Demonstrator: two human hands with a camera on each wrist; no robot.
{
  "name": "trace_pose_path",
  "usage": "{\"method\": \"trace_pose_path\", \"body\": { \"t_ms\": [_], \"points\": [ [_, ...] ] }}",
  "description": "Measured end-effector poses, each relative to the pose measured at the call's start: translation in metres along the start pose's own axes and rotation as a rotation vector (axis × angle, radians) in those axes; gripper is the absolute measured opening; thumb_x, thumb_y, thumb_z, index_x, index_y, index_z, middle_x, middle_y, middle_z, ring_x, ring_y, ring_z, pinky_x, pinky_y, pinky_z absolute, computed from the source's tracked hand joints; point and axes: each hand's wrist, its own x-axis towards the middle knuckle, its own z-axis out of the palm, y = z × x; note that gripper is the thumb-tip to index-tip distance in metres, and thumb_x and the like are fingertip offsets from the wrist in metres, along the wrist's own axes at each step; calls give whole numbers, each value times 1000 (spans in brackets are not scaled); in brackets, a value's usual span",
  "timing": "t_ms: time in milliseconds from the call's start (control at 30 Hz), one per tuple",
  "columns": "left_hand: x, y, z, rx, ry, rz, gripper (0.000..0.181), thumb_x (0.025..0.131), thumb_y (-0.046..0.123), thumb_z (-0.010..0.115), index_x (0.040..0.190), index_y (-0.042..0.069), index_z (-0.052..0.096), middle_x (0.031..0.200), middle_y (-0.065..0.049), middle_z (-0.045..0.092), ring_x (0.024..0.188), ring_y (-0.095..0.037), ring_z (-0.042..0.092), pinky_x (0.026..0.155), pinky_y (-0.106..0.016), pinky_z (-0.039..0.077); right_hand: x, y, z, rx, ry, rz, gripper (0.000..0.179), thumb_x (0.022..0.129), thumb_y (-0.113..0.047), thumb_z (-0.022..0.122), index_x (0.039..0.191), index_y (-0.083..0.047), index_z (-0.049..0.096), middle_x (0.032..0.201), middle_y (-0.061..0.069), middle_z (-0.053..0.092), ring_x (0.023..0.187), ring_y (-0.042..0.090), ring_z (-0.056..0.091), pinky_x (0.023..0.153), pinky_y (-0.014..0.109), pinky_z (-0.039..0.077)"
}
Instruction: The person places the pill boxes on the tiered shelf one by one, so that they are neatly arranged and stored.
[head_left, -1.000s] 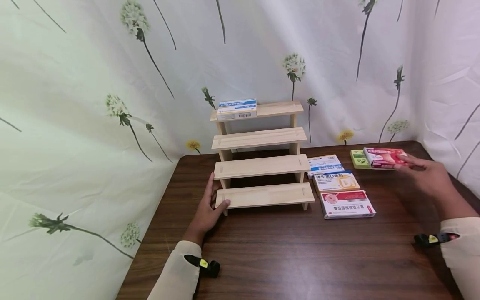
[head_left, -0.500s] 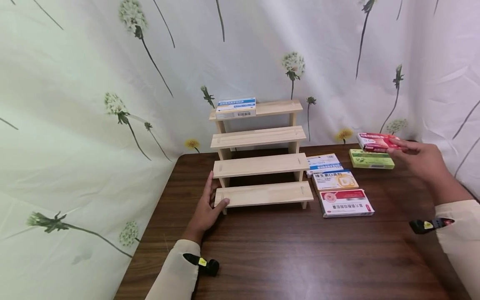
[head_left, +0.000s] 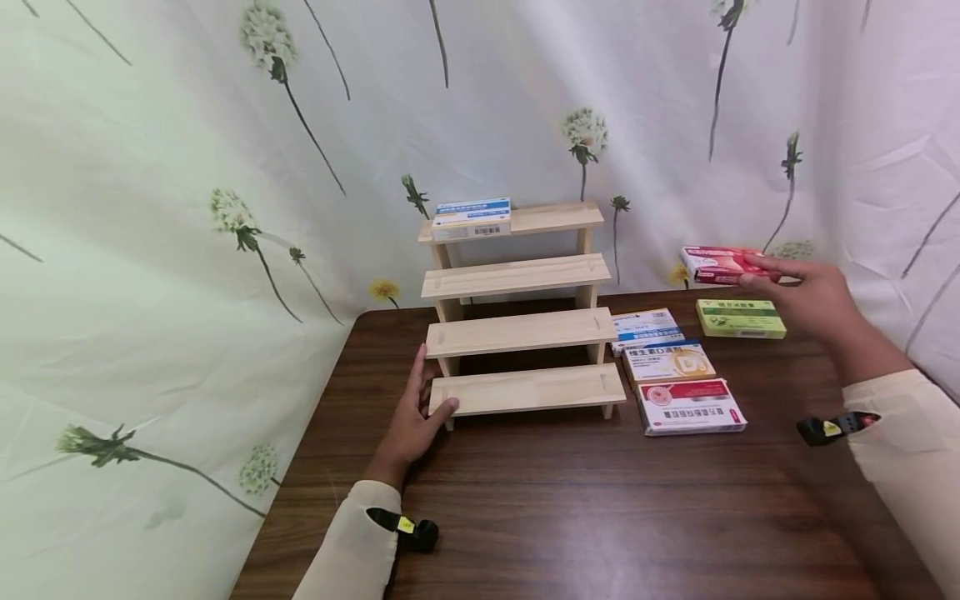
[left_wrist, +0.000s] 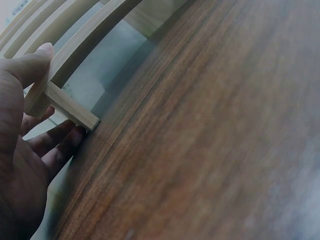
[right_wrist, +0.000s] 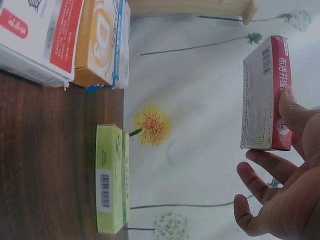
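My right hand [head_left: 817, 304] pinches a red and white medicine box [head_left: 716, 263] by its right end, lifted above the table. The right wrist view shows my thumb on the red side of the box, with the other fingers spread below. Under it lies a green medicine box [head_left: 741, 319] on the table. My left hand [head_left: 408, 429] holds the left end of a four-step wooden display stand [head_left: 525, 332], thumb on top of the lowest step. In the left wrist view, the fingers reach behind the stand's leg [left_wrist: 72, 106]. A blue and white medicine box [head_left: 471, 218] rests on the top step.
Right of the stand, three boxes lie in a column: a blue and white box [head_left: 647, 327], a vitamin D box [head_left: 669, 362] and a red and white box [head_left: 692, 407]. A flowered curtain [head_left: 487, 100] hangs behind the dark wooden table [head_left: 570, 508].
My right hand has lifted the red medicine box off the green one and carried it up and left. The green box now shows fully. My left hand has stayed on the stand.
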Motion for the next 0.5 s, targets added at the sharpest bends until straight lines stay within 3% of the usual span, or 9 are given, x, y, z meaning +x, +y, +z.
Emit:
{"method": "trace_pose_path", "body": {
  "t_ms": [200,500],
  "points": [
    [-2,0,0,2,5,1,107,105,19,76,176,42,-1,178,-21,32,155,-46,48,115,-64,50,6,-15,5,-25,-26,-12,77,104,-65,64,161,-15,50,168,37,39,146,53,38,97,52,41],
    [0,0,2,-1,2,6,107,105,20,76,176,45,-1,178,-20,32,156,-45,47,116,-63,50,17,-43,13,-16,-3,-38,80,102,-68,64,161,-17,50,160,34,49,133,45,41,85,44,39]
  ]
}}
